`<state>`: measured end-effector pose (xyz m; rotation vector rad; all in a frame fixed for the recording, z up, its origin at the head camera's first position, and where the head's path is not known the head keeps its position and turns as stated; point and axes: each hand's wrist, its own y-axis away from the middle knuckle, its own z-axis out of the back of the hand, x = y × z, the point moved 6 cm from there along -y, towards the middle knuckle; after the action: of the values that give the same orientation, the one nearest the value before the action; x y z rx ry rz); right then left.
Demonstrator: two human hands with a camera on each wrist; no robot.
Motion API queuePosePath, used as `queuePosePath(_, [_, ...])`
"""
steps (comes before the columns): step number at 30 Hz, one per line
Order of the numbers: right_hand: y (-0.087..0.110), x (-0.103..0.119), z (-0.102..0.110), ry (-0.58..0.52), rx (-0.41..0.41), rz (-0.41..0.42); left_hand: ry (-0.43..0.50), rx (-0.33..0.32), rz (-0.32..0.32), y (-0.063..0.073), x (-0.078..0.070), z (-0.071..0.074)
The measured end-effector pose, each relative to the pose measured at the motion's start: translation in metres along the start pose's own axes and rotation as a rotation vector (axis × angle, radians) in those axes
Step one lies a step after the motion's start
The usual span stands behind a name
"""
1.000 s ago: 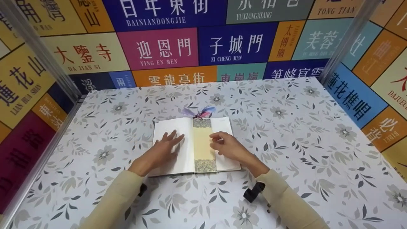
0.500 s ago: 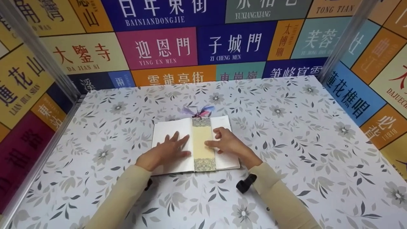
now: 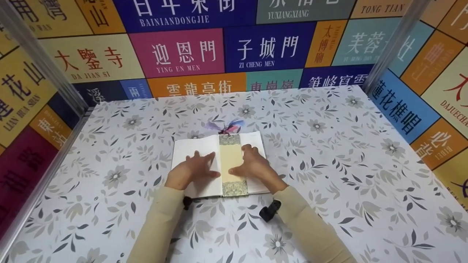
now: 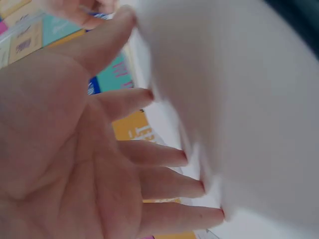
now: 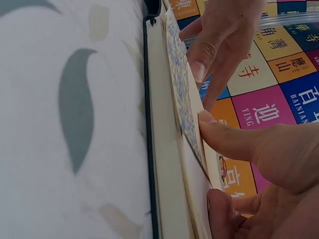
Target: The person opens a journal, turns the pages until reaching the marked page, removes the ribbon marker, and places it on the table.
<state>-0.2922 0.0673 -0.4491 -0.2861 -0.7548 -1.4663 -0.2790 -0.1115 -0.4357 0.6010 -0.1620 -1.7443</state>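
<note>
A book lies open, its white left page (image 3: 191, 146) and right page (image 3: 255, 138) facing up. Along the inner side of the right page lies a cream bookmark (image 3: 228, 157) with patterned ends and a purple, pink and blue ornament (image 3: 226, 127) at its top. My left hand (image 3: 195, 167) presses the left page, its fingers spread and fairly straight in the left wrist view. My right hand (image 3: 254, 164) rests its thumb (image 5: 224, 137) on the bookmark. Its other fingers bend at the bookmark's right edge, over the right page.
The book lies on a table covered with a white leaf-and-flower cloth (image 3: 120, 146). Colourful panels (image 3: 182, 51) with large characters stand behind and at both sides, with clear corner posts (image 3: 395, 47). A black strap piece (image 3: 270, 210) hangs at the right cuff.
My left hand has slid right, toward the book's middle. My right thumb has moved onto the bookmark, with the fingers beside its right edge. The book and bookmark stay in place.
</note>
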Motion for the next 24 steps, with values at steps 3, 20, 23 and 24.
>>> queuePosePath(3, [0.0024,0.0037,0.0013,0.013,-0.022,-0.003,0.043,-0.004,-0.005,0.0003,-0.0009,0.0018])
queuePosePath(20, [0.0004,0.0037,0.0051,-0.05,0.0,0.046,0.102,-0.066,0.034,-0.0042,-0.0056,-0.0014])
queuePosePath(23, [0.0,0.0019,0.0068,-0.066,-0.007,0.045,0.122,-0.016,0.033,-0.006,-0.0046,-0.0038])
queuePosePath(24, [-0.0003,0.0015,0.0074,-0.079,-0.009,0.046,0.121,0.001,0.03,-0.006,-0.0046,-0.0046])
